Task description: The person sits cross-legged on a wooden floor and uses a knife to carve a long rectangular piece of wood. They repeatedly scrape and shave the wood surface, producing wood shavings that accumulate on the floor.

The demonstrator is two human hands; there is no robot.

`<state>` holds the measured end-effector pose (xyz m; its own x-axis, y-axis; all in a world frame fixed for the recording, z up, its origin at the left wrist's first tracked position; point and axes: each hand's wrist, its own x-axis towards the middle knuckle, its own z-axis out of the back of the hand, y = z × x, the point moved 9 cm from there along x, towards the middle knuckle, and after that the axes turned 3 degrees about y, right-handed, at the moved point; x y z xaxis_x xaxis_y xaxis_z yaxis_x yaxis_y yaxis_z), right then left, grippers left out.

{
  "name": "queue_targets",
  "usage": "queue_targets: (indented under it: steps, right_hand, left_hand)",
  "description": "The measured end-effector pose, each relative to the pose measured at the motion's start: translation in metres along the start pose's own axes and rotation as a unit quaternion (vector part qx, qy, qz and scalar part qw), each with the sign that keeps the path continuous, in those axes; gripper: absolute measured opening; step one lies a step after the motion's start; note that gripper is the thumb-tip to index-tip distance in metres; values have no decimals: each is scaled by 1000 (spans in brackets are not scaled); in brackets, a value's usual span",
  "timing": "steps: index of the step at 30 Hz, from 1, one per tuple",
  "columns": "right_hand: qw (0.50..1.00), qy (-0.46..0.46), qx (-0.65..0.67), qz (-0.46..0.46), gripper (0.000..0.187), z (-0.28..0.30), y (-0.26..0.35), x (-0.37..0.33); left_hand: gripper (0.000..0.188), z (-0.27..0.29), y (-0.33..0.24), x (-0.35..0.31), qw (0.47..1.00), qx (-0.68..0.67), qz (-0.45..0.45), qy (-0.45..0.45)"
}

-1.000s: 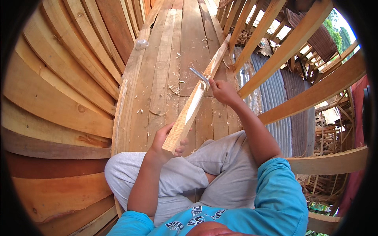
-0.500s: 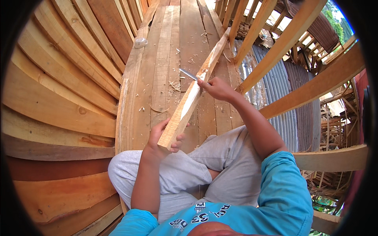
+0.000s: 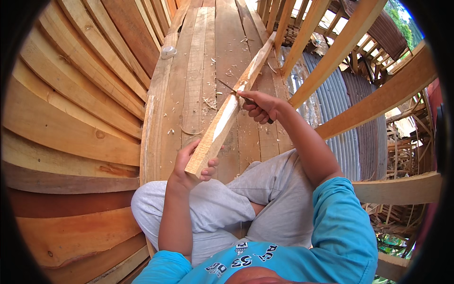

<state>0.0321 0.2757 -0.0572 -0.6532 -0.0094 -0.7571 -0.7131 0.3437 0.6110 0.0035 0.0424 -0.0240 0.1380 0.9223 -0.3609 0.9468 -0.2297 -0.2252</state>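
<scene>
A long squared piece of timber (image 3: 217,130) slants from near my lap up to the far right. Its upper face has a pale, freshly cut strip, and a rougher brown stretch lies beyond the blade. My left hand (image 3: 189,161) is wrapped round the near end from below, fingertips showing on the right side. My right hand (image 3: 260,106) grips the dark handle of a knife (image 3: 226,85). The blade crosses the timber about halfway along and points to the upper left; whether its edge touches the wood, I cannot tell.
Wood shavings (image 3: 209,102) are scattered over the plank floor (image 3: 189,85). A small clear plastic container (image 3: 168,52) sits at the far left. Upright boards (image 3: 80,99) line the left side. On the right stand wooden posts (image 3: 340,52), with corrugated metal sheets (image 3: 326,113) beyond them.
The knife has turned, its blade now seen nearly edge-on and its handle showing below my right fist. The timber's near end has shifted slightly left and nearer with my left hand.
</scene>
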Motion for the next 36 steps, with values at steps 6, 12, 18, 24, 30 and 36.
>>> queue_targets:
  steps: [6,12,18,24,30,36]
  right_hand:
    - [999,-21,-2,38,61,-5,5,-3]
    - [993,-3,46,113,61,-8,26,-21]
    - [893,-326,-211,227,64,45,41,-48]
    - [805,-449,-308,234,68,91,54,-84]
    - [722,-538,-386,200,60,113,54,-120]
    - [786,-477,-295,262,42,107,57,-112]
  left_hand:
    - [64,-1,-3,-3,999,23,-19,-15]
    - [63,3,-5,-5,998,47,-13,-37]
    - [62,4,-3,-3,997,70,-9,-42]
    - [62,9,0,0,998,63,8,-6]
    - [63,7,-2,1,996,92,-3,-17]
    - [62,10,1,2,996,80,0,-34]
